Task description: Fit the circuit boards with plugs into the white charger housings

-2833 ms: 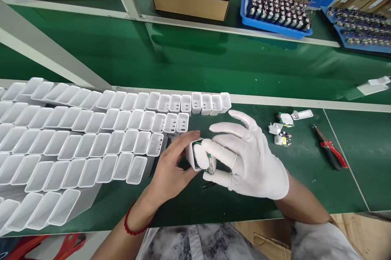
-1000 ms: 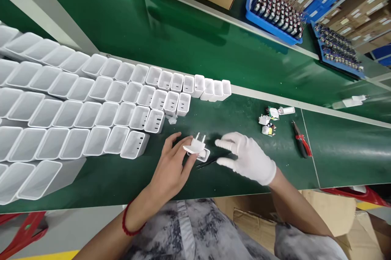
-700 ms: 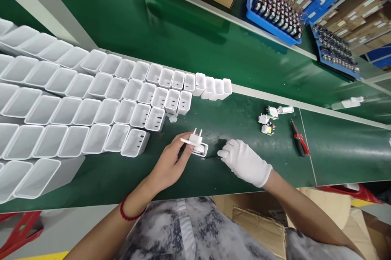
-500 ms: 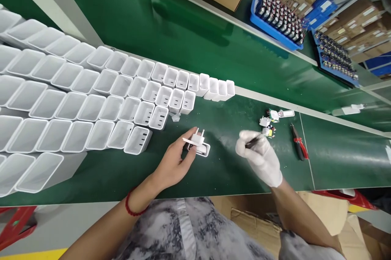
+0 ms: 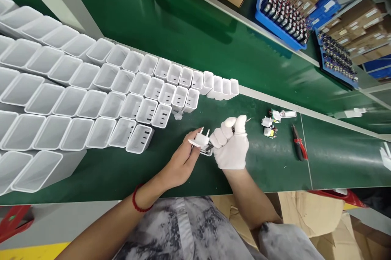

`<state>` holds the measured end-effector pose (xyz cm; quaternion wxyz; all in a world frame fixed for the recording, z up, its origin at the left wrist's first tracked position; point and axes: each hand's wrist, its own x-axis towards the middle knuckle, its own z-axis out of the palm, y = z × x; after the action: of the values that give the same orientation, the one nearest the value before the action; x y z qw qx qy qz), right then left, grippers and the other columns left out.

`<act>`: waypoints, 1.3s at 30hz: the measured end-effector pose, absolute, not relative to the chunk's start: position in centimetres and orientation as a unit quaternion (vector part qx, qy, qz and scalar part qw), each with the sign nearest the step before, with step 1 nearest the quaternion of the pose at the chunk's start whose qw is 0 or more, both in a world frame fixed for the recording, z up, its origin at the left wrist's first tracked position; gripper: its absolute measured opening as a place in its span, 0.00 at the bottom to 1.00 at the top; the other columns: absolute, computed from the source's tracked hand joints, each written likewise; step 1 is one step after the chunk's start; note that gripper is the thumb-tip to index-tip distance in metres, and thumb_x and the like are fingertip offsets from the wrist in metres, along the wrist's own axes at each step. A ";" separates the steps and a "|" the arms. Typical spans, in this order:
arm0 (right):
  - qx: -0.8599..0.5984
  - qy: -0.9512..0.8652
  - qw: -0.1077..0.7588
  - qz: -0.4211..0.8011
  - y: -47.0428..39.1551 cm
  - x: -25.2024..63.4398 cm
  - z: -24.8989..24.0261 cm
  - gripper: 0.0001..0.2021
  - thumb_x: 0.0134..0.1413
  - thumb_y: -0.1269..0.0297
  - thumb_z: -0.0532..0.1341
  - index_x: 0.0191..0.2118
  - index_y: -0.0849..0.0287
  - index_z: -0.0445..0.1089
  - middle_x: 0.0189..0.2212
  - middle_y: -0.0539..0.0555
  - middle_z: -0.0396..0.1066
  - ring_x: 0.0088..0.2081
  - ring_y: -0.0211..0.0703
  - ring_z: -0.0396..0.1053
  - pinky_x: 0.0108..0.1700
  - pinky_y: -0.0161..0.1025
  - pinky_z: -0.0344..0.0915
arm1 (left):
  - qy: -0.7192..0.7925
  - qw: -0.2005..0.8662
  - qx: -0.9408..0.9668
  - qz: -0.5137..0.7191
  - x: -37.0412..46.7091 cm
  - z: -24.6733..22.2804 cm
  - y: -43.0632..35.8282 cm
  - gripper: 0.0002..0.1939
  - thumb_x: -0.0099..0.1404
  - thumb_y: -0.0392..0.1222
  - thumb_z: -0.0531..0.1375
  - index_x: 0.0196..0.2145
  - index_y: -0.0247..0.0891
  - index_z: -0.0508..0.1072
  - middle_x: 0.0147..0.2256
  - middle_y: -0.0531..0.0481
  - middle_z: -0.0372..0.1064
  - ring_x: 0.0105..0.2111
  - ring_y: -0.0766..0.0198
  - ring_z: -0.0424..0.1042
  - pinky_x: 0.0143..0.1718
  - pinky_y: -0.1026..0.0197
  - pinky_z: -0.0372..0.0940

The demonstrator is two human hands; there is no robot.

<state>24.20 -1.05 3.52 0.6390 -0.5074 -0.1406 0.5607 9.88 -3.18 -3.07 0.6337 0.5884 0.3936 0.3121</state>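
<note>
Left of one pair of red-and-black pliers (image 5: 297, 142), five rows of white plastic cases (image 5: 92, 104); beyond it, two filled blue trays (image 5: 279, 32).

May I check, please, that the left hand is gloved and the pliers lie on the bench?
Not quite: the head view shows the white glove on the right hand, while the left hand is bare. The pliers do lie on the bench.

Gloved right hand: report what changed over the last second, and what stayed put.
The right hand took hold of the slim dark tool lying on the green bench, lifted it rightward, then brought it back left to the white housing. The left hand still holds the two-pin plug at the housing; the red-and-black pliers stayed put.
</note>
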 end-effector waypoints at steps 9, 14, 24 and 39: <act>-0.533 -0.097 0.638 0.547 -0.4 23.2 3.5 0.26 0.58 0.39 0.56 0.22 0.56 0.56 0.13 0.39 0.43 0.13 0.29 0.42 0.15 0.29 0.47 | 0.397 0.611 0.614 0.303 9.9 -3.0 -3.1 0.23 0.74 0.45 0.47 0.64 0.43 0.54 0.64 0.43 0.57 0.64 0.56 0.58 0.65 0.50 0.55; -0.520 -0.136 0.655 0.531 -0.2 23.2 2.6 0.25 0.57 0.41 0.60 0.23 0.56 0.58 0.13 0.40 0.47 0.13 0.29 0.45 0.13 0.29 0.46 | 0.367 0.605 0.632 0.315 9.9 -2.6 -2.9 0.19 0.74 0.42 0.45 0.61 0.42 0.57 0.58 0.42 0.62 0.59 0.57 0.63 0.62 0.52 0.58; -0.493 -0.246 0.705 0.446 -1.5 22.8 1.3 0.23 0.57 0.43 0.61 0.23 0.56 0.61 0.14 0.41 0.50 0.12 0.29 0.48 0.15 0.30 0.50 | 0.362 0.609 0.640 0.297 9.9 -2.4 -2.7 0.16 0.74 0.39 0.44 0.57 0.40 0.57 0.52 0.42 0.61 0.53 0.59 0.63 0.61 0.53 0.56; -0.512 -0.252 0.710 0.411 -1.7 23.4 0.8 0.25 0.54 0.39 0.60 0.23 0.55 0.57 0.13 0.39 0.46 0.11 0.28 0.44 0.13 0.29 0.48 | 0.379 0.585 0.658 0.285 10.0 -1.9 -2.5 0.15 0.73 0.35 0.44 0.54 0.42 0.59 0.49 0.46 0.62 0.50 0.62 0.63 0.58 0.59 0.57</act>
<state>23.43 -1.75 0.77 0.7104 -0.5124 -0.2520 0.4115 10.02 -2.52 -1.85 0.5853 0.6579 0.3788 0.2849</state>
